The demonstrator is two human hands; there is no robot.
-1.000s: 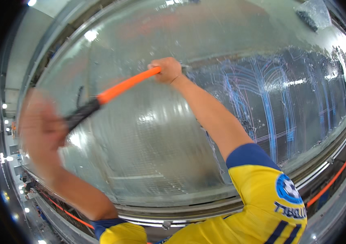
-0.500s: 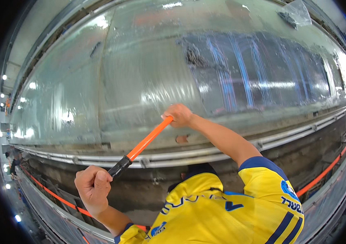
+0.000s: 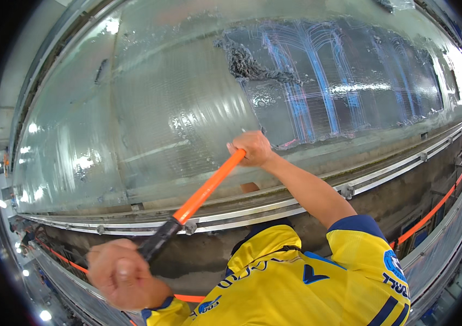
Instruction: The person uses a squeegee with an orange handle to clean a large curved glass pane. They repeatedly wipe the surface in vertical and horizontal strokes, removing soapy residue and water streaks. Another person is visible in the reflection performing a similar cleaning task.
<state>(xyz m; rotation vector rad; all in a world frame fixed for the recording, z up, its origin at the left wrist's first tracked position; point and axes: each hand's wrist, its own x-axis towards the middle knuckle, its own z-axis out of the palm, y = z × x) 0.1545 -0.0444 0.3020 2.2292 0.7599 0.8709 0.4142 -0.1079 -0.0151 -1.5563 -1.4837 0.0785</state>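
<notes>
Both of my hands are closed around a long orange pole (image 3: 209, 186) with a black grip. At the lower left, my left hand (image 3: 125, 271) wraps the end of the black grip and is a little blurred. My right hand (image 3: 253, 148) grasps the orange shaft further up, over the near part of a large wet, glossy, pale surface (image 3: 171, 117). Whatever is on the pole's far end is hidden behind the right hand. Just beyond that hand, a dark patch (image 3: 361, 81) marked with blue lines shows in the surface, with a heap of grey sludge (image 3: 247, 62) at its left edge.
A double metal rail (image 3: 253, 212) runs along the surface's near edge. Behind it lies a brown trough (image 3: 372, 204), with an orange pipe (image 3: 432, 209) alongside. A plastic bag (image 3: 403, 4) lies at the far right edge. Another person (image 3: 27, 236) is at the far left.
My left hand has come down and nearer, bringing the black grip with it. My right hand has shifted slightly right and up on the view, still on the shaft. The view has tilted slightly.
</notes>
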